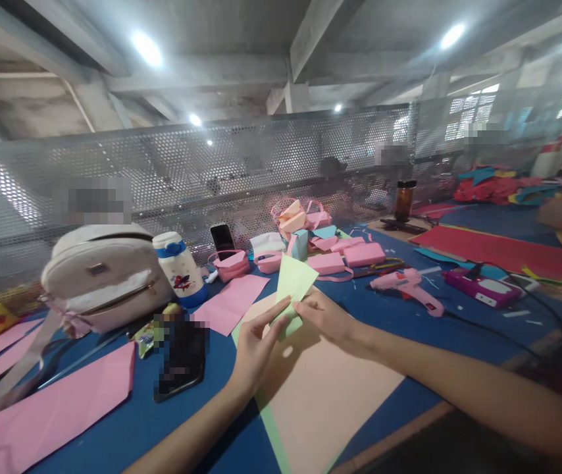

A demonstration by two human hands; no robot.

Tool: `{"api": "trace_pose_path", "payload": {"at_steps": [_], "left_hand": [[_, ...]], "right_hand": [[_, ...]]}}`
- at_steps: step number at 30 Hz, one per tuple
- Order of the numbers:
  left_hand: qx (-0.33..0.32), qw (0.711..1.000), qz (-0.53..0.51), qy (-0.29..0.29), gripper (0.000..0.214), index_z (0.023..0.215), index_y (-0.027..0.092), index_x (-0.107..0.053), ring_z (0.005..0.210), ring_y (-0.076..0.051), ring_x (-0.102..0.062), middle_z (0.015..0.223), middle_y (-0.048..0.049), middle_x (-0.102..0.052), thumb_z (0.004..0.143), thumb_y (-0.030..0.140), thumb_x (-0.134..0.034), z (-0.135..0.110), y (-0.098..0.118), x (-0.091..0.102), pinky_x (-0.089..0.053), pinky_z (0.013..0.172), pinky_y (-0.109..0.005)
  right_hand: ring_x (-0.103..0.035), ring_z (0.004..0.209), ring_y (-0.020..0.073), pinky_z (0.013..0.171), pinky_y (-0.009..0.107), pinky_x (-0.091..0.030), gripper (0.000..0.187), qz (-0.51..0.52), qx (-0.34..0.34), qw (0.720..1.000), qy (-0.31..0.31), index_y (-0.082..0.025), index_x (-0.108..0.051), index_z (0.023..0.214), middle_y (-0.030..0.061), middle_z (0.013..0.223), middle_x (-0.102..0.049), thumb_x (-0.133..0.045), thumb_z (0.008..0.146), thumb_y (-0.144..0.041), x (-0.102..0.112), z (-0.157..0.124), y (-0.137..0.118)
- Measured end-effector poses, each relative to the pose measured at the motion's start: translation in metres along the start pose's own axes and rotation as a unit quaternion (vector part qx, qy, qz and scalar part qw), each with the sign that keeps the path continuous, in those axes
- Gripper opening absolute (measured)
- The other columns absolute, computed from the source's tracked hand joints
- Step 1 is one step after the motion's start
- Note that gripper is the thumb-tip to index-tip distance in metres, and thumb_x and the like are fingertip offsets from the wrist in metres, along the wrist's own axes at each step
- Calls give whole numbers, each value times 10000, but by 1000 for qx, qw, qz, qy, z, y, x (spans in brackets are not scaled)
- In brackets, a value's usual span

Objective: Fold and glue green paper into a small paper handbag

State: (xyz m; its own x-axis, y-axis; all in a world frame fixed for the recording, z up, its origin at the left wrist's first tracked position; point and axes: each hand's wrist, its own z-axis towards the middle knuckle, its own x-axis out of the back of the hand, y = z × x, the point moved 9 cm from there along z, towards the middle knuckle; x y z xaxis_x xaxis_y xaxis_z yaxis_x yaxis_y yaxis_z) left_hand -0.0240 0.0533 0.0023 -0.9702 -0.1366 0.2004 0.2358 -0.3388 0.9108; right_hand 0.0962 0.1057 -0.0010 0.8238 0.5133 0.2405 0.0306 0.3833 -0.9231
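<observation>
Both hands meet at a small piece of light green paper (pixel 295 278), held up above the table and looking creased or folded. My left hand (pixel 257 342) pinches its lower left edge between thumb and fingers. From the other side, my right hand (pixel 324 312) grips it with thumb and bent fingers. Beneath them lies a large peach sheet (pixel 337 388), with a green sheet (pixel 270 428) showing along its edge. A pink sheet (pixel 231 304) lies just beyond my left hand. The paper's lower part is partly hidden by my fingers.
A pink glue gun (pixel 407 287) with a cable and a purple box (pixel 482 288) lie at right. Small pink paper bags (pixel 364 254) are piled behind. At left are a backpack (pixel 108 276), a bottle (pixel 180 270), and a dark phone (pixel 182 362). Someone's arm shows far right.
</observation>
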Motion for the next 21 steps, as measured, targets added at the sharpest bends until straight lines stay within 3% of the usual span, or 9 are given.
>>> {"api": "trace_pose_path", "payload": {"at_steps": [5, 11, 15, 18, 21], "left_hand": [[-15, 999, 36, 6, 336, 1163, 251, -745, 1152, -294, -673, 1249, -43, -716, 888, 423, -653, -1, 3, 2, -515, 1021, -435], [-98, 992, 84, 16, 269, 1125, 262, -765, 1162, -275, -675, 1215, -47, -737, 923, 376, -628, -3, 17, 5, -545, 986, -384], [-150, 982, 118, 17, 245, 1132, 266, -761, 1137, -268, -691, 1184, -46, -750, 946, 309, -608, -4, 22, 5, -516, 1036, -418], [-206, 967, 152, 24, 252, 1158, 268, -748, 1132, -258, -696, 1182, -44, -751, 954, 257, -601, -6, 27, 7, -504, 1060, -428], [-266, 947, 178, 27, 278, 1191, 274, -729, 1120, -241, -703, 1198, -41, -745, 960, 208, -590, -8, 34, 7, -520, 1048, -412]], "right_hand": [[-508, 599, 146, 573, 268, -386, 535, 15, 13, 1000, -2, -144, -672, 639, 5, 591, -554, -543, 894, -597, 0, 2, -5], [-560, 664, 178, 625, 286, -432, 530, 18, 36, 999, -10, -156, -692, 639, 18, 595, -583, -548, 905, -591, -1, 4, -7], [-598, 734, 199, 680, 298, -464, 490, 8, 51, 999, -12, -170, -722, 686, 29, 658, -642, -526, 940, -540, -1, 2, -13], [-628, 820, 215, 746, 307, -476, 367, -65, 118, 991, -13, -183, -752, 775, 40, 770, -702, -539, 956, -420, -1, -3, -31], [-639, 904, 224, 813, 316, -471, 235, -173, 202, 964, 1, -201, -760, 834, 53, 856, -726, -570, 943, -285, -3, -9, -49]]}}
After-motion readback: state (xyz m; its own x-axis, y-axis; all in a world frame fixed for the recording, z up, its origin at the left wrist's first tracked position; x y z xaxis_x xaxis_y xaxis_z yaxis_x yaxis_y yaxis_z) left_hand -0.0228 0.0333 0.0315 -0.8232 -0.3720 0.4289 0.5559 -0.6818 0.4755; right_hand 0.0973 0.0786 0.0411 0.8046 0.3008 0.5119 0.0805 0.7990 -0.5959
